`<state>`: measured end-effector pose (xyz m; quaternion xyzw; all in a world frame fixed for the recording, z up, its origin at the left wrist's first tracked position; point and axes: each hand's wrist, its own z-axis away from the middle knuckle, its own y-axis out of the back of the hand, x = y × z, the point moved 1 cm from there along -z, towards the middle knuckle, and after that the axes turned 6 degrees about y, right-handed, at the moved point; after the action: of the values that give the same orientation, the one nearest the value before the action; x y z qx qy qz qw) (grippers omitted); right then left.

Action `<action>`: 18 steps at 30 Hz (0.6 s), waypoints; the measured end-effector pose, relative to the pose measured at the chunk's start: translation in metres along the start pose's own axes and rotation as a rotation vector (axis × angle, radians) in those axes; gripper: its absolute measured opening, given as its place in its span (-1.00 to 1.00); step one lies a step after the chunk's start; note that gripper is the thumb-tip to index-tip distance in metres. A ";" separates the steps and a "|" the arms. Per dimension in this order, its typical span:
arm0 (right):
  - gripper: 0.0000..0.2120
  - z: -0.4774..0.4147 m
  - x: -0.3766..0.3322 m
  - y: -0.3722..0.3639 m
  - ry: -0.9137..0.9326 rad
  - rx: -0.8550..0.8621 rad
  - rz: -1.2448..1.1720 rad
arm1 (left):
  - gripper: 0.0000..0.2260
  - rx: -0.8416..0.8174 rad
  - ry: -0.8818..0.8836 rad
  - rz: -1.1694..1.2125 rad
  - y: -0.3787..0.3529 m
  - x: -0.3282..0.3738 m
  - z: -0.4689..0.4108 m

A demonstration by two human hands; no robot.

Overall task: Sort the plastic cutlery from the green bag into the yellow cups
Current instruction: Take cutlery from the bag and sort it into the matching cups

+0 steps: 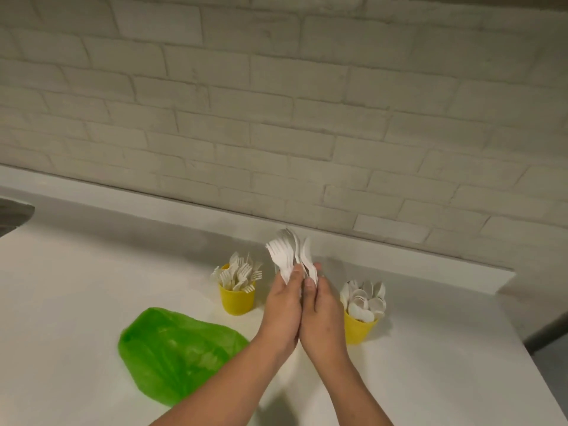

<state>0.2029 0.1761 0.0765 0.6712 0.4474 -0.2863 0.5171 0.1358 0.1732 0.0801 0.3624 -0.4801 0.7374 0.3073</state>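
Note:
My left hand and my right hand are pressed side by side above the counter, both closed around a bunch of white plastic cutlery that fans out above the fingers, forks to the left and spoons behind. A yellow cup holding several white forks stands left of my hands. Another yellow cup packed with white spoons stands to the right. The green bag lies flattened on the counter at the lower left; it looks nearly flat.
The white counter runs back to a low ledge under a white brick wall. A sink corner shows at the far left. The counter's right edge drops off beside the spoon cup.

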 end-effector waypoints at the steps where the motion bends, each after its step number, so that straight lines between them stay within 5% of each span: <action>1: -0.63 -0.001 0.002 0.000 0.011 0.028 0.016 | -0.73 -0.011 0.000 0.001 -0.001 0.001 0.001; 9: -0.71 -0.013 0.010 -0.013 0.033 0.135 0.076 | -0.78 -0.041 -0.023 -0.018 0.000 0.019 -0.001; 18: -0.75 -0.030 -0.013 -0.024 0.151 -0.079 0.187 | -0.81 0.025 -0.011 0.027 0.013 0.041 -0.020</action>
<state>0.1735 0.2017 0.0861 0.7089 0.4312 -0.1677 0.5323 0.0981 0.1917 0.1018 0.3637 -0.4773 0.7455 0.2900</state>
